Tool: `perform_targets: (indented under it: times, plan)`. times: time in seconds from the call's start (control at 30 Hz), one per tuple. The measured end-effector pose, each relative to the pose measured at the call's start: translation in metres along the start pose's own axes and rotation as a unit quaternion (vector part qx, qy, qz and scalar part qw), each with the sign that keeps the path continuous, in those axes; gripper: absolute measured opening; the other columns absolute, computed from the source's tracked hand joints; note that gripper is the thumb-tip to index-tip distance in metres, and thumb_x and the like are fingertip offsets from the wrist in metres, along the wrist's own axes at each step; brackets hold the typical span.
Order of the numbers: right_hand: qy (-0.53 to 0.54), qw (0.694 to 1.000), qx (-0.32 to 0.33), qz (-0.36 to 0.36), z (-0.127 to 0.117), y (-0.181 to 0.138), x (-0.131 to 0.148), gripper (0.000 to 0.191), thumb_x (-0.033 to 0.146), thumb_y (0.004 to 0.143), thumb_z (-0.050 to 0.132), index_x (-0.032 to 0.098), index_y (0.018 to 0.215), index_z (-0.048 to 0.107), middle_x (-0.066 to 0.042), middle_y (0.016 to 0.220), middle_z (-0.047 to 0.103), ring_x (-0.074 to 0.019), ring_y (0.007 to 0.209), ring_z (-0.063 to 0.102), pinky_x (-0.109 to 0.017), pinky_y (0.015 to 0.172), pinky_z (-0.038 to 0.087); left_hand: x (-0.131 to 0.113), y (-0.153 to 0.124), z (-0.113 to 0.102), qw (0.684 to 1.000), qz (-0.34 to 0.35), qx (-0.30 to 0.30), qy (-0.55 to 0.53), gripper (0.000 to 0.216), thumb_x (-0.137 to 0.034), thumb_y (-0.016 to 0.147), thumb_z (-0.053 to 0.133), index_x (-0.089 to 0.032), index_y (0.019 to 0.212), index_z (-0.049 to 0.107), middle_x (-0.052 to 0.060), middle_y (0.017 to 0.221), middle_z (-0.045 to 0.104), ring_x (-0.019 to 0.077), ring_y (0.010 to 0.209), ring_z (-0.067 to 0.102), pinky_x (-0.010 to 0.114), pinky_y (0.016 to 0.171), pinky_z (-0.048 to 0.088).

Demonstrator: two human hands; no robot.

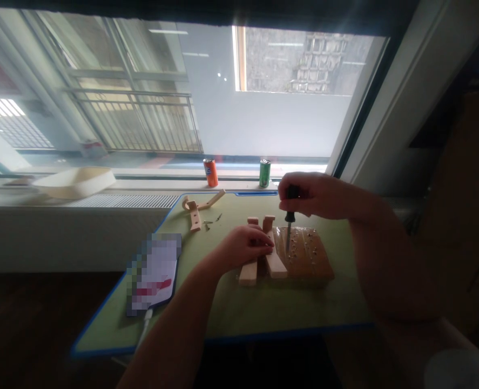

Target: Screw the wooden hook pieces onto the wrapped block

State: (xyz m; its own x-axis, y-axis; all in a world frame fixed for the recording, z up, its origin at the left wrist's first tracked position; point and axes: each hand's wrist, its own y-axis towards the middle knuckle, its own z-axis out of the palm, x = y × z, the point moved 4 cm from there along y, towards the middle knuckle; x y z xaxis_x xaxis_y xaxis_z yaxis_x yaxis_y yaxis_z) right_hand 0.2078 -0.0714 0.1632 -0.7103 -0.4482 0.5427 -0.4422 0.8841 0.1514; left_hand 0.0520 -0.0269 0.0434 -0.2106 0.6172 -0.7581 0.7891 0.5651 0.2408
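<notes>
Person's R hand (pixel 299 194) is gripping a black-handled screwdriver w/ a straight metal shaft (pixel 290 217), fingers curling closed around the handle. The shaft is pointing down over a flat brown wooden block w/ shiny clear wrap (pixel 318 262), which is sitting right of centre on a pale green table w/ blue edging (pixel 239 313). Small dark spots are dotting the block; can't tell if holes or screw heads. Can't tell if the tip is touching.

L hand (pixel 247 244) is lying partly curled, palm down, across two long pale wooden pcs (pixel 277 267) just L of & beside the block; fingertips are touching the R-hand pc. Can't tell if it's pinching it.

Further back L, more pale wooden pcs w/ holes (pixel 195 217) are lying near a few small metal screws (pixel 207 227). A flat tablet-like device w/ blurred screen (pixel 156 270) is resting at the table's L side, w/ a white cable (pixel 145 327) running from it. Behind, an orange can (pixel 210 174) & a green can (pixel 264 174) are standing upright, apart, on the windowsill.
</notes>
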Motion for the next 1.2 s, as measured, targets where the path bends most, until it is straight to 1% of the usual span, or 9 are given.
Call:
perform_targets:
  times: [0.07, 0.17, 0.3, 0.77, 0.87, 0.97, 1.03, 1.1, 1.2]
  plan:
    - [-0.031, 0.998, -0.053, -0.011, 0.001, 0.003, 0.002, 0.022, 0.040, 0.079, 0.054, 0.020, 0.087, 0.055, 0.002, 0.069, 0.055, -0.0088, 0.057, 0.045, -0.023, 0.055, 0.031, 0.001, 0.001, 0.000, 1.000, -0.007, 0.005, 0.009, 0.018, -0.032, 0.074, 0.064, -0.019, 0.084, 0.072, 0.003, 0.081, 0.068, 0.0138, 0.073, 0.059, 0.025, 0.068, 0.046]
    - [-0.081, 0.994, -0.074, -0.027, 0.007, 0.010, 0.002, 0.021, 0.039, 0.080, 0.055, 0.019, 0.086, 0.057, 0.000, 0.074, 0.057, -0.0102, 0.061, 0.046, -0.024, 0.057, 0.031, 0.003, 0.002, 0.000, 1.000, -0.024, 0.016, -0.005, 0.018, -0.032, 0.075, 0.064, -0.019, 0.084, 0.072, 0.003, 0.081, 0.069, 0.0140, 0.073, 0.060, 0.026, 0.068, 0.047]
    - [-0.119, 0.990, -0.073, -0.030, 0.013, 0.017, -0.001, 0.021, 0.038, 0.080, 0.055, 0.018, 0.085, 0.058, -0.001, 0.075, 0.059, -0.0108, 0.062, 0.047, -0.025, 0.058, 0.032, 0.007, 0.002, 0.002, 0.999, -0.032, 0.020, -0.024, 0.020, -0.034, 0.074, 0.064, -0.019, 0.084, 0.072, 0.003, 0.081, 0.069, 0.0142, 0.073, 0.060, 0.026, 0.067, 0.047]
    - [-0.133, 0.990, -0.040, -0.031, 0.026, 0.022, -0.003, 0.024, 0.040, 0.081, 0.055, 0.016, 0.083, 0.057, -0.002, 0.075, 0.060, -0.0107, 0.060, 0.048, -0.025, 0.054, 0.033, 0.007, 0.002, 0.003, 0.999, -0.030, 0.014, -0.015, 0.020, -0.036, 0.072, 0.065, -0.017, 0.077, 0.071, 0.002, 0.076, 0.067, 0.0134, 0.069, 0.058, 0.025, 0.065, 0.044]
    - [-0.123, 0.991, -0.037, -0.028, 0.026, 0.021, -0.002, 0.030, 0.040, 0.081, 0.054, 0.015, 0.098, 0.059, -0.005, 0.084, 0.063, -0.0119, 0.064, 0.051, -0.025, 0.056, 0.036, 0.007, 0.002, 0.003, 0.999, -0.035, 0.013, -0.003, 0.023, -0.037, 0.072, 0.065, -0.017, 0.079, 0.072, 0.002, 0.076, 0.067, 0.0133, 0.068, 0.058, 0.024, 0.064, 0.043]
    - [-0.069, 0.997, -0.004, -0.024, 0.023, 0.017, 0.000, 0.040, 0.032, 0.088, 0.043, 0.018, 0.125, 0.048, -0.007, 0.100, 0.063, -0.0114, 0.069, 0.056, -0.023, 0.058, 0.039, 0.007, 0.002, 0.004, 0.999, -0.039, 0.015, 0.006, 0.024, -0.037, 0.073, 0.065, -0.016, 0.081, 0.072, 0.002, 0.076, 0.068, 0.0129, 0.068, 0.058, 0.024, 0.065, 0.043]
    - [-0.053, 0.998, 0.018, -0.012, 0.020, 0.014, 0.002, 0.042, 0.029, 0.089, 0.038, 0.019, 0.130, 0.044, -0.006, 0.095, 0.065, -0.0102, 0.065, 0.057, -0.023, 0.057, 0.039, 0.008, 0.002, 0.004, 0.999, -0.043, 0.015, 0.011, 0.024, -0.037, 0.073, 0.065, -0.015, 0.083, 0.071, 0.002, 0.076, 0.068, 0.0125, 0.069, 0.058, 0.024, 0.066, 0.042]
    - [-0.072, 0.997, 0.018, -0.001, 0.017, 0.012, 0.002, 0.040, 0.033, 0.088, 0.042, 0.018, 0.125, 0.050, -0.003, 0.079, 0.066, -0.0097, 0.058, 0.056, -0.023, 0.055, 0.038, 0.009, 0.003, 0.004, 0.999, -0.049, 0.019, 0.012, 0.026, -0.037, 0.073, 0.065, -0.015, 0.084, 0.071, 0.002, 0.076, 0.068, 0.0125, 0.068, 0.058, 0.023, 0.065, 0.043]
    - [-0.129, 0.991, -0.035, -0.004, 0.017, 0.015, 0.003, 0.036, 0.039, 0.085, 0.048, 0.018, 0.112, 0.059, 0.000, 0.066, 0.062, -0.0092, 0.053, 0.053, -0.023, 0.054, 0.036, 0.010, 0.003, 0.005, 0.998, -0.049, 0.027, 0.003, 0.026, -0.037, 0.073, 0.064, -0.015, 0.085, 0.071, 0.002, 0.077, 0.068, 0.0131, 0.070, 0.060, 0.024, 0.066, 0.044]
